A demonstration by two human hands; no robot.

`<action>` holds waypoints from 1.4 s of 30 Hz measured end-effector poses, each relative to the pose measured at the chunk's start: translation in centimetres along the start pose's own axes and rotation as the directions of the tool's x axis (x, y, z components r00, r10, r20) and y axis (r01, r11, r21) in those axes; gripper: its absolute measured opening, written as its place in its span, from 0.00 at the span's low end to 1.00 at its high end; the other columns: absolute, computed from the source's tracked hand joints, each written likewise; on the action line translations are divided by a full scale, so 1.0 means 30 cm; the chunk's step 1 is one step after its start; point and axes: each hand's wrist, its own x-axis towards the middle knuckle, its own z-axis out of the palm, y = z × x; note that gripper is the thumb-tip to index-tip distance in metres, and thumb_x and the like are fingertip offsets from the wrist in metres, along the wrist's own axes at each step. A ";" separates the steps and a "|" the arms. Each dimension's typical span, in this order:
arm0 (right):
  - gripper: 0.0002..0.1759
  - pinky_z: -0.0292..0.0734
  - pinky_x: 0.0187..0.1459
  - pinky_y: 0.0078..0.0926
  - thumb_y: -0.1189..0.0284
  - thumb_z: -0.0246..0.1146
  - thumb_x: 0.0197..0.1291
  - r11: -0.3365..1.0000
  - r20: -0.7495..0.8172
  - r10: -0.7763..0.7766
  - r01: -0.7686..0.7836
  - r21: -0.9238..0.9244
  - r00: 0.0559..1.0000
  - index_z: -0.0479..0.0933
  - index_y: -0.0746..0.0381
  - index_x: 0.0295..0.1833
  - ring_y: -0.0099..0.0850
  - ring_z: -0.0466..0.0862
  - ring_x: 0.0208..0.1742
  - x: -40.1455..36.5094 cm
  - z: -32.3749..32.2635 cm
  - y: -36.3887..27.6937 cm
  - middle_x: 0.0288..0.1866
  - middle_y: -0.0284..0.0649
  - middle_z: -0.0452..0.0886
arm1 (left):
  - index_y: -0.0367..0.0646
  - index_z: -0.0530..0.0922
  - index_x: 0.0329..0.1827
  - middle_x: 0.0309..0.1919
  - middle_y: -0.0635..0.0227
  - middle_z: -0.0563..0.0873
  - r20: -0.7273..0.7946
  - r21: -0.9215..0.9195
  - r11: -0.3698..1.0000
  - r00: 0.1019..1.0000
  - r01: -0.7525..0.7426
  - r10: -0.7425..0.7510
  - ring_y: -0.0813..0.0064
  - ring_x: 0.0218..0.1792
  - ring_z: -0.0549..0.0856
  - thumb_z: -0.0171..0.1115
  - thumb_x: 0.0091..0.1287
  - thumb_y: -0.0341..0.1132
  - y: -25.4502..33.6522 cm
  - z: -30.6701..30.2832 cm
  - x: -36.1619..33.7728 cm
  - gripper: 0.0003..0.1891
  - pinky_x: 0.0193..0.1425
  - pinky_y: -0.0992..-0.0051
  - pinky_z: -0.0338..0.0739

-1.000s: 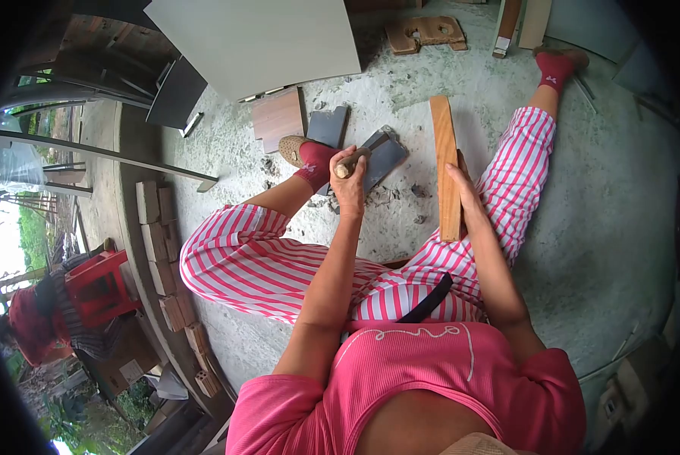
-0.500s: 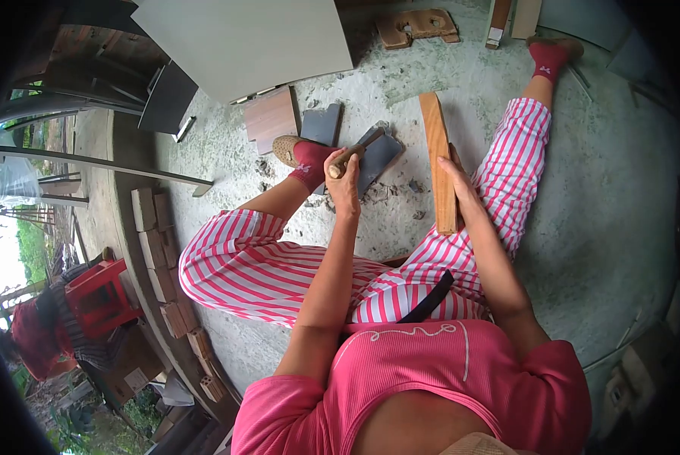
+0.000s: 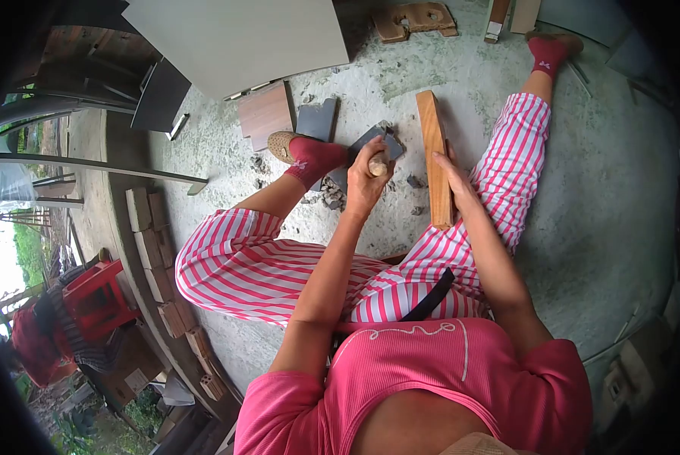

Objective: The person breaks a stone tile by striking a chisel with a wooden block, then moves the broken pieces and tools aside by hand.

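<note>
The left hand (image 3: 368, 178), fingers clenched around the wooden tool handle (image 3: 378, 163), is swinging down onto the grey tile fragment (image 3: 381, 136) on the floor (image 3: 582, 189), likely landing a chipping blow, while the right hand (image 3: 455, 178), fingers flat, is steadying the wooden plank (image 3: 433, 152).

The plank (image 3: 431, 136) is long, narrow, light-brown wood. It lies on the floor (image 3: 582, 189) beside the right leg, seemingly tipped on edge, with the right hand (image 3: 455, 178) laid on its near end. A round wooden handle (image 3: 377, 164) pokes from the clenched left hand (image 3: 364, 182); its head is hidden.
</note>
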 end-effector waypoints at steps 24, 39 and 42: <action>0.50 0.45 0.71 0.32 0.48 0.58 0.57 1.000 0.035 -0.005 0.006 -0.022 0.999 0.41 0.59 0.75 0.36 0.47 0.76 -0.005 -0.006 0.015 0.76 0.43 0.45 | 0.37 0.70 0.49 0.49 0.61 0.78 -0.370 -0.557 0.816 0.833 0.156 -0.412 0.75 0.47 0.77 0.65 0.63 0.35 0.014 -0.005 0.025 0.17 0.51 0.78 0.75; 0.50 0.52 0.68 0.30 0.51 0.58 0.58 0.998 0.027 0.014 -0.013 -0.068 1.000 0.39 0.61 0.75 0.38 0.53 0.74 -0.001 0.004 0.004 0.75 0.47 0.49 | 0.37 0.72 0.43 0.35 0.65 0.81 -0.323 -0.300 0.940 0.911 0.159 -0.257 0.79 0.35 0.80 0.68 0.60 0.34 0.076 0.013 0.038 0.15 0.42 0.79 0.75; 0.50 0.50 0.69 0.30 0.50 0.58 0.58 0.999 0.040 0.030 -0.028 -0.046 0.999 0.39 0.59 0.75 0.37 0.52 0.74 -0.004 0.007 0.004 0.75 0.46 0.48 | 0.38 0.73 0.43 0.29 0.72 0.80 -0.218 -0.069 0.990 0.967 0.119 -0.131 0.85 0.33 0.78 0.69 0.59 0.35 0.073 0.037 0.080 0.16 0.40 0.82 0.74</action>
